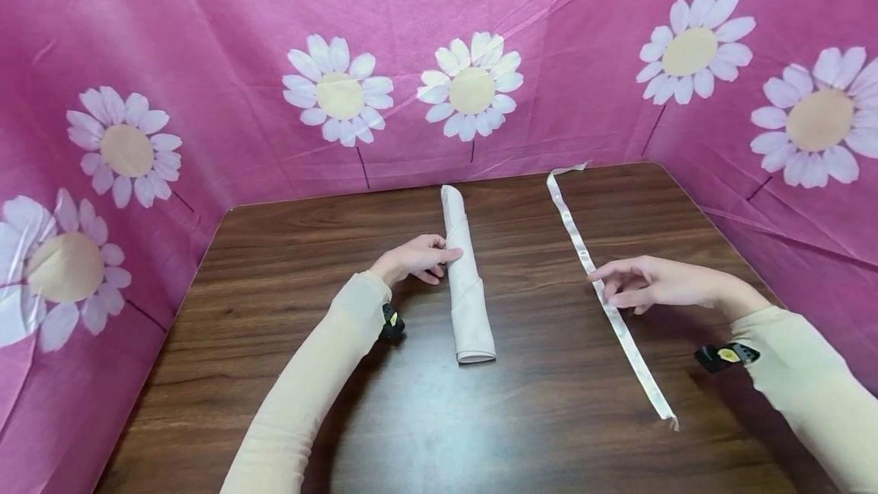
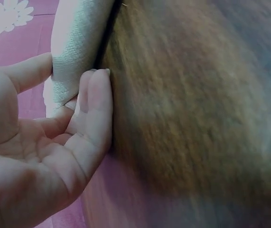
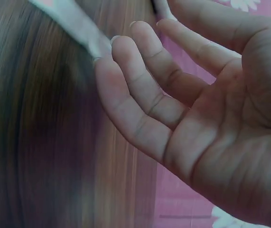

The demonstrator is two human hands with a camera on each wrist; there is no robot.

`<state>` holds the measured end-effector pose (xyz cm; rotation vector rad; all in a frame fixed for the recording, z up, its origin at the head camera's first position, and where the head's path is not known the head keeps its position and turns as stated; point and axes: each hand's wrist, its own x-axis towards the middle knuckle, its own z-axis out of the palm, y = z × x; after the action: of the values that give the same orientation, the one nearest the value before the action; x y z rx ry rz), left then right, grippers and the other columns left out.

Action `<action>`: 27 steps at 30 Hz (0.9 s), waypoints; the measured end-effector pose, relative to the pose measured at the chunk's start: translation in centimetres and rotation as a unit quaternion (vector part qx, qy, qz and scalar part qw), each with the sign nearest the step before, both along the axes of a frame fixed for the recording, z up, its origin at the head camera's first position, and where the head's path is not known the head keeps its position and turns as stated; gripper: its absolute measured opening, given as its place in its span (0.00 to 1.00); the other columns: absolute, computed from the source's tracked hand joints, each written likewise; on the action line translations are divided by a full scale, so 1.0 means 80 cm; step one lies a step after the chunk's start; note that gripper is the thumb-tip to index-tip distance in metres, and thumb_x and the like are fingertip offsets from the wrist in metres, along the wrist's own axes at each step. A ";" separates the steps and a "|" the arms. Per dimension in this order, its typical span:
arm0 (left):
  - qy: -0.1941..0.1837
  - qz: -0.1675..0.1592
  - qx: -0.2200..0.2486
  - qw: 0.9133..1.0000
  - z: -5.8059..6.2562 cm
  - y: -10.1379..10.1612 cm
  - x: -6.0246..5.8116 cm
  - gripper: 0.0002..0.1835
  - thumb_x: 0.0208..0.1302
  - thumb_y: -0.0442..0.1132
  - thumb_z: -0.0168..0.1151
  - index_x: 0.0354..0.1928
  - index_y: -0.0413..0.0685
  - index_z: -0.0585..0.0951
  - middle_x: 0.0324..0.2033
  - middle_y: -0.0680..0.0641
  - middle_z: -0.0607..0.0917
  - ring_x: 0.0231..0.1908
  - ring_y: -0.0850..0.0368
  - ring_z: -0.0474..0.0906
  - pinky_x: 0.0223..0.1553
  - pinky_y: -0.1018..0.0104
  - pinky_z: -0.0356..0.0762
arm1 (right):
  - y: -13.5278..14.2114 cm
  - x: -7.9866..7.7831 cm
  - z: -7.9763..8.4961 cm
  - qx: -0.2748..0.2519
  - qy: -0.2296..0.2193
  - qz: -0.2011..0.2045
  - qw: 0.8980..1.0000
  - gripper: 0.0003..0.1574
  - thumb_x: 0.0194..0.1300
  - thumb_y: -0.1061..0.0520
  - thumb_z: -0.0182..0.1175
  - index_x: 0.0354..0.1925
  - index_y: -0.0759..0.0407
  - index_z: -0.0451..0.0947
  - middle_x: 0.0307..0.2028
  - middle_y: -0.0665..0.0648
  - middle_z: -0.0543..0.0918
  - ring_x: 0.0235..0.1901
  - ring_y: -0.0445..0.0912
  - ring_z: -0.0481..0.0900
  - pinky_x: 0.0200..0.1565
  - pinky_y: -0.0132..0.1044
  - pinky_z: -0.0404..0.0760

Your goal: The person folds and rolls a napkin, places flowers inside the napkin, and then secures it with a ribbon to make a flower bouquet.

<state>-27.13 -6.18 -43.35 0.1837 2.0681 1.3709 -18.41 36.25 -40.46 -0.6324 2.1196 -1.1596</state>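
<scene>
A pale cloth rolled into a long tube (image 1: pixel 469 303) lies lengthwise near the middle of the table. My left hand (image 1: pixel 416 258) holds it from the left, thumb on top and fingers at its lower side. In the left wrist view the woven cloth (image 2: pixel 73 52) stands between the thumb and the forefinger, while the other fingers rest by the wood. To the right, a narrow shiny white ribbon (image 1: pixel 634 357) lies stretched out at a slant. Over its middle is my right hand (image 1: pixel 652 282), fingers loosely bent and the palm bare; the ribbon (image 3: pixel 76 23) passes by the fingertips in the right wrist view.
The brown wood-grain table (image 1: pixel 274 311) has rounded far corners. Pink fabric (image 1: pixel 233 97) printed with white daisies hangs around its back and sides. The ribbon's far end curls at the table's back edge. Each wrist wears a small black camera (image 1: pixel 392 322).
</scene>
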 end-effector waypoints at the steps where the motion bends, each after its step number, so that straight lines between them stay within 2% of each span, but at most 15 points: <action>1: 0.000 0.003 0.005 1.000 -0.001 -0.001 0.000 0.18 0.71 0.50 0.64 0.46 0.43 0.73 0.42 0.45 0.76 0.34 0.54 0.78 0.35 0.63 0.84 | 0.004 0.000 -0.001 0.002 0.005 -0.003 1.000 0.31 0.73 0.61 0.61 0.69 0.68 0.66 0.48 0.70 0.77 0.43 0.53 0.82 0.41 0.48 0.84; 5: -0.006 0.013 0.029 0.999 -0.007 -0.005 -0.003 0.17 0.71 0.49 0.65 0.45 0.42 0.75 0.39 0.45 0.77 0.28 0.54 0.80 0.31 0.63 0.84 | 0.016 0.000 -0.006 0.005 0.034 0.008 0.999 0.31 0.70 0.62 0.63 0.67 0.69 0.68 0.51 0.70 0.75 0.37 0.48 0.82 0.38 0.40 0.82; 8: -0.019 0.016 0.044 0.999 -0.010 -0.007 -0.005 0.17 0.71 0.49 0.65 0.47 0.42 0.76 0.36 0.43 0.80 0.27 0.53 0.83 0.31 0.62 0.85 | 0.023 0.001 -0.012 0.007 0.061 0.025 0.998 0.32 0.67 0.63 0.66 0.66 0.68 0.71 0.52 0.70 0.74 0.36 0.47 0.82 0.39 0.37 0.80; 12: -0.032 0.017 0.053 0.998 -0.013 -0.009 -0.006 0.19 0.71 0.49 0.65 0.51 0.42 0.76 0.35 0.43 0.82 0.28 0.53 0.84 0.32 0.61 0.85 | 0.027 0.003 -0.019 0.014 0.085 0.045 0.995 0.32 0.63 0.61 0.70 0.64 0.65 0.73 0.51 0.66 0.75 0.38 0.48 0.80 0.41 0.36 0.79; 15: -0.030 0.015 0.051 0.998 -0.013 -0.010 -0.006 0.19 0.71 0.49 0.65 0.51 0.42 0.76 0.35 0.42 0.82 0.28 0.53 0.85 0.32 0.61 0.85 | 0.025 0.004 -0.024 0.016 0.117 0.053 0.992 0.31 0.60 0.61 0.72 0.60 0.64 0.76 0.46 0.62 0.75 0.35 0.46 0.78 0.37 0.36 0.78; 21: -0.021 0.004 0.044 0.999 -0.011 -0.011 -0.004 0.18 0.72 0.50 0.64 0.50 0.43 0.77 0.36 0.43 0.82 0.27 0.53 0.84 0.31 0.61 0.85 | 0.014 0.005 -0.029 0.036 0.184 0.047 0.981 0.26 0.55 0.59 0.76 0.51 0.58 0.78 0.37 0.56 0.73 0.25 0.39 0.73 0.28 0.34 0.74; 27: -0.003 -0.010 0.041 0.999 -0.012 -0.012 -0.003 0.18 0.73 0.51 0.62 0.49 0.43 0.76 0.35 0.43 0.82 0.26 0.54 0.84 0.30 0.62 0.85 | 0.005 0.001 -0.030 0.054 0.185 0.029 0.981 0.23 0.53 0.58 0.77 0.45 0.53 0.78 0.34 0.55 0.72 0.20 0.36 0.67 0.23 0.32 0.71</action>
<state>-27.40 -7.12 -44.31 0.2334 2.0016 1.4436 -18.31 36.66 -42.90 -0.9099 2.4343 -0.9415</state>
